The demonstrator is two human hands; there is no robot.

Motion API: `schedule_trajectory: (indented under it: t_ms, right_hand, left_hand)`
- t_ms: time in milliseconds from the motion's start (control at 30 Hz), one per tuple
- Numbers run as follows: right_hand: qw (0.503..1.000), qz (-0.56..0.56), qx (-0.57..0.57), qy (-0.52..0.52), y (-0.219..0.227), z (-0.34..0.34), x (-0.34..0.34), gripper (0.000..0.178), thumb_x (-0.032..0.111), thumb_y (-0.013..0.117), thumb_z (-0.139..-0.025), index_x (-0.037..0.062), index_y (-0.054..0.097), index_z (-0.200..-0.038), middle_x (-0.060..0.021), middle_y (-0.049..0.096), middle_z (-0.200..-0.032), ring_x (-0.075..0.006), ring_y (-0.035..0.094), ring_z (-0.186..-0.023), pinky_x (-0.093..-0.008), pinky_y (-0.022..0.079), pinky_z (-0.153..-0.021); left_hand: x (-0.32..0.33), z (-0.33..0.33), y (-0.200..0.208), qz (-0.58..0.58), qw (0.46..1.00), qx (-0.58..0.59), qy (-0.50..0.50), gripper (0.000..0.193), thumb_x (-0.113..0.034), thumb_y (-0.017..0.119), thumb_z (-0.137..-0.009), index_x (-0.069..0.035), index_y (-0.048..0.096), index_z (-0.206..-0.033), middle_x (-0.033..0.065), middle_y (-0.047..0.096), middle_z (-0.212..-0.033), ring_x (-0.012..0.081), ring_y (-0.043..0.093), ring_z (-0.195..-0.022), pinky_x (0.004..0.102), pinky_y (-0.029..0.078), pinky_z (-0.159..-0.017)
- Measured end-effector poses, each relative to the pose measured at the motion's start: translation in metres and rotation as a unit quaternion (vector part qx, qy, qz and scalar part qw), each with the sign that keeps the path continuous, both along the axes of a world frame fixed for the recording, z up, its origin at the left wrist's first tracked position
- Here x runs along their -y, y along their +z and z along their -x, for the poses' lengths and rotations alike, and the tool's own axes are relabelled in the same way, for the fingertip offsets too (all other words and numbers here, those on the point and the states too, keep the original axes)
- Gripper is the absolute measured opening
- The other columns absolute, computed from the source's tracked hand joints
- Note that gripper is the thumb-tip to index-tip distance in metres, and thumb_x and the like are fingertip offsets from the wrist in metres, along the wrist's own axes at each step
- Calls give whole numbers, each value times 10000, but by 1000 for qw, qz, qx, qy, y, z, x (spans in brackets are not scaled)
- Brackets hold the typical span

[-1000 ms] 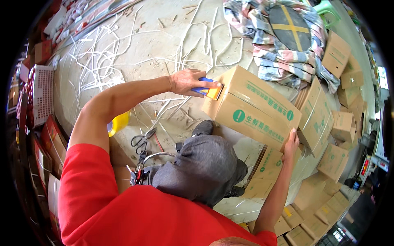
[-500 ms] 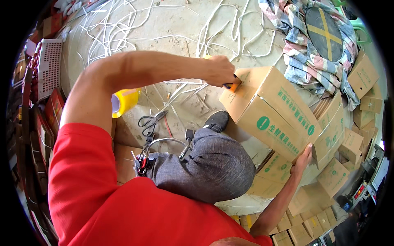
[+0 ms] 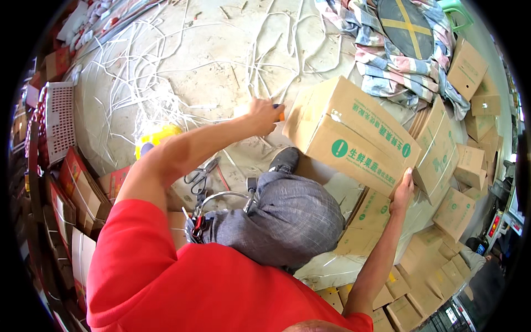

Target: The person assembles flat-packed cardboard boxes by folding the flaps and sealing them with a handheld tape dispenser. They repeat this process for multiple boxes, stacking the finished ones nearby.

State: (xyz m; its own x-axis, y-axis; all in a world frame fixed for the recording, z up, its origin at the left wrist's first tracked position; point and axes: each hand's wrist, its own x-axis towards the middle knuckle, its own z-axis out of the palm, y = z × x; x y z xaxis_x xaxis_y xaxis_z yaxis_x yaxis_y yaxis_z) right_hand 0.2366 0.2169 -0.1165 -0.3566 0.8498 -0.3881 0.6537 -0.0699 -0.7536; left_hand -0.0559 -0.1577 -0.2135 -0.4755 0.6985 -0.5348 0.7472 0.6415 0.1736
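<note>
A cardboard box (image 3: 365, 133) with green print is tilted in front of me, right of the middle. My right hand (image 3: 404, 191) grips its lower right corner, the thumb on the printed side. My left hand (image 3: 264, 115) is closed round a small orange and dark tool (image 3: 281, 113), mostly hidden by the fingers. That hand is apart from the box, just left of its end face. Black-handled scissors (image 3: 202, 176) lie by my bent knee. Beyond my left forearm lies a roll of yellow tape (image 3: 157, 134), partly covered by the arm.
White strapping (image 3: 149, 52) lies tangled over the floor ahead. A striped cloth (image 3: 381, 66) with a dark round lid (image 3: 406, 25) is at the far right. Cartons (image 3: 456, 207) are stacked along the right. On the left are a pinkish plastic basket (image 3: 60, 122) and flattened red cartons (image 3: 83, 182).
My left hand, with the tool, has moved left off the box's end face. My right hand keeps its grip on the corner. The view has shifted slightly.
</note>
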Motion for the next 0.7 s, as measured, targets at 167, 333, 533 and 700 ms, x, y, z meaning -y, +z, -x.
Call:
schedule_trajectory:
  t_ms: [167, 333, 533, 700]
  right_hand:
    - [999, -36, 15, 3, 3, 13, 7, 763, 589, 512, -1055, -29, 492, -1502, -167, 584, -1431, -275, 589, -1254, -396, 476, -1070]
    - [1000, -19, -1, -4, -4, 10, 2, 756, 573, 509, -1064, -24, 470, -1525, -173, 553, -1471, -271, 566, -1292, -392, 477, -1071]
    - [1000, -10, 12, 12, 3, 13, 1, 777, 570, 510, -1066, -18, 415, -1565, -181, 500, -1532, -276, 539, -1339, -393, 473, -1082]
    - [1000, 8, -3, 5, -3, 6, -7, 776, 572, 498, -1069, -22, 416, -1562, -181, 509, -1523, -281, 539, -1339, -392, 464, -1095]
  left_hand:
    - [91, -1, -31, -190, 966, -115, 133, 721, -112, 620, -923, -165, 374, -1599, 221, 614, -1097, 321, 648, -1034, 497, 413, -992]
    - [119, 4, -106, -233, 927, -233, 180, 779, -60, 639, -872, -160, 375, -1597, 143, 578, -1029, 307, 612, -1007, 497, 398, -978]
    - [121, -13, -136, -183, 913, -237, 277, 843, -152, 740, -834, -109, 370, -1591, 137, 574, -1151, 324, 569, -1100, 503, 370, -1029]
    - [26, -22, -43, -373, 819, -54, 432, 724, -357, 699, -958, -29, 415, -1537, 242, 547, -1320, 386, 530, -1234, 514, 431, -1072]
